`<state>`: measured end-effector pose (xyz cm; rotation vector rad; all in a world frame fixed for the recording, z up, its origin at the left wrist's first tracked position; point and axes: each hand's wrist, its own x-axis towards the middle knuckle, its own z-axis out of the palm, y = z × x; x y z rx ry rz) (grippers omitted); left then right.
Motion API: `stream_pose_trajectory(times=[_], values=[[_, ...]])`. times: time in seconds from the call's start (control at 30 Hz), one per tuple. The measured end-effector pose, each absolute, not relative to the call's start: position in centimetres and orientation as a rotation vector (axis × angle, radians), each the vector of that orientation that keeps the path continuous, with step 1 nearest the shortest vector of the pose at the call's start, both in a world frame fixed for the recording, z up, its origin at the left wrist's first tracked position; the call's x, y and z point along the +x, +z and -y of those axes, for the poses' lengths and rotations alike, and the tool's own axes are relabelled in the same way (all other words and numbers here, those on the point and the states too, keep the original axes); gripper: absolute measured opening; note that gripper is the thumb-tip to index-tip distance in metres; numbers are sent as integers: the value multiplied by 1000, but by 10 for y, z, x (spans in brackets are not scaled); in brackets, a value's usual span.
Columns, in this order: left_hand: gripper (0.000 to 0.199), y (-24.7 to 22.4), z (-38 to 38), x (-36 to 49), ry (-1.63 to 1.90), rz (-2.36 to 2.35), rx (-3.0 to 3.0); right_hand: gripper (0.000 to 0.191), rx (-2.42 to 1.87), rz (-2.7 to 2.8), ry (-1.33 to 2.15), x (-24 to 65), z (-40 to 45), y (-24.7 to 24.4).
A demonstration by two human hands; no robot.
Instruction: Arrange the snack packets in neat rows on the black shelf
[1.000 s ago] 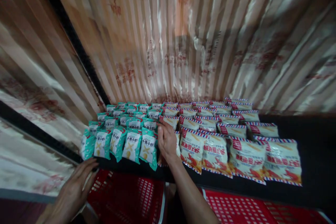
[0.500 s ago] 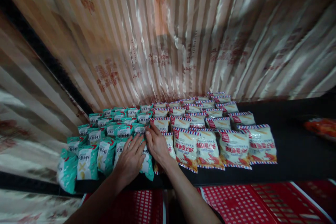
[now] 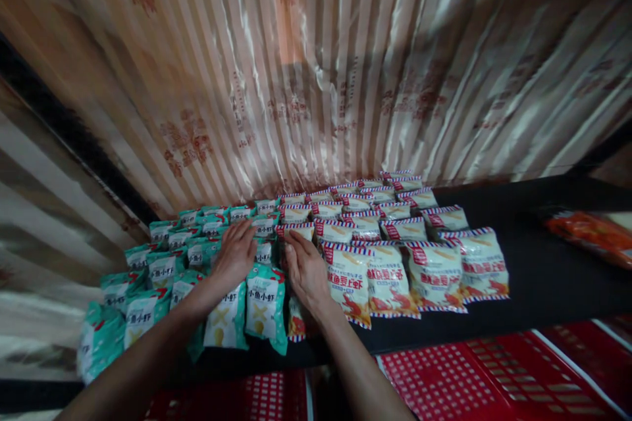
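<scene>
Rows of teal snack bags [image 3: 265, 302] stand at the left of a black shelf [image 3: 538, 263]. Beside them on the right are rows of white bags [image 3: 437, 276] with red print and striped edges. My left hand [image 3: 233, 255] rests on the teal bags in the middle rows, fingers stretched forward, grasping nothing. Along the border between the two kinds lies my right hand [image 3: 307, 271], its fingers extended against the leftmost white bags. Its forearm and palm partly hide a front white bag.
Red perforated baskets [image 3: 434, 375] sit below the shelf's front edge. An orange-red package [image 3: 587, 233] lies at the right of the shelf. Behind the bags hangs a pleated, shiny curtain [image 3: 316, 79], with a dark post [image 3: 89, 145] at the left.
My left hand has moved forward from the front teal bags to the rows behind, uncovering front bags. My right hand stays by the border. The view has shifted slightly right.
</scene>
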<state>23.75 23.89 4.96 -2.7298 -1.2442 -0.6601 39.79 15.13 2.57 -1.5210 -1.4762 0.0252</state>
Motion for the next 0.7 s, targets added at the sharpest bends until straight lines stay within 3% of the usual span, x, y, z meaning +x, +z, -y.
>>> stream_pose_trajectory(times=[0.33,0.7], values=[[40,65,-296,276,-104,1515,-2841,36,-1488,1522,3,399,-155,22],[40,60,-317,281,-19,1554,-2847,36,-1476,1539,5,409,-156,20]])
